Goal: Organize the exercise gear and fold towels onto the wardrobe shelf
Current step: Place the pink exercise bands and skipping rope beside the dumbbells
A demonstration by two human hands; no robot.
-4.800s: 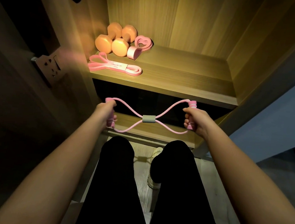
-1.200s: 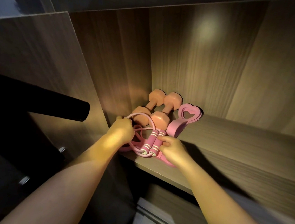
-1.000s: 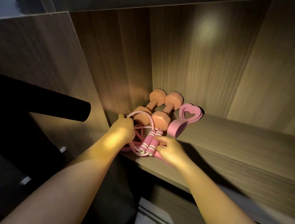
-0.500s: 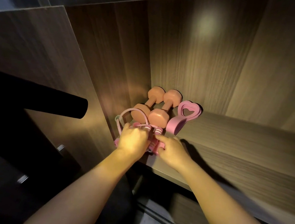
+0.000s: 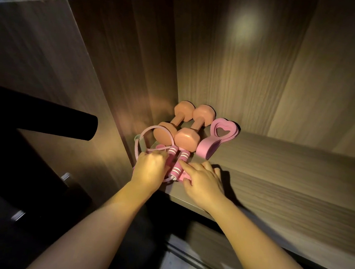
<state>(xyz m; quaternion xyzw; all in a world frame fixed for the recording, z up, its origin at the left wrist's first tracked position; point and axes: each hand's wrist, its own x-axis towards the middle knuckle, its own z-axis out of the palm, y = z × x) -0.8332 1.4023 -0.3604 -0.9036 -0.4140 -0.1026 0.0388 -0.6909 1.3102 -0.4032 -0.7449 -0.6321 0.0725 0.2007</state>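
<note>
Evidently to keep it compact, the left hand (image 5: 149, 170) clamps its grip on the resistance tube (image 5: 136, 152); the right hand (image 5: 205, 180), grip apart, presses the handles (image 5: 181, 164) beside the dumbbells (image 5: 186, 138), frame centre.

Sits on the person's head and looks forward and down, wide-angled, into the left rear corner of a dark wood-grain wardrobe shelf (image 5: 285, 186). Stands close, within arm's reach. Takes in both bare forearms (image 5: 104, 220) rising from 6 o'clock, frames a pair of orange hexagonal dumbbells (image 5: 186, 138) near centre, and follows the shelf's front edge out toward 4 o'clock.
</note>
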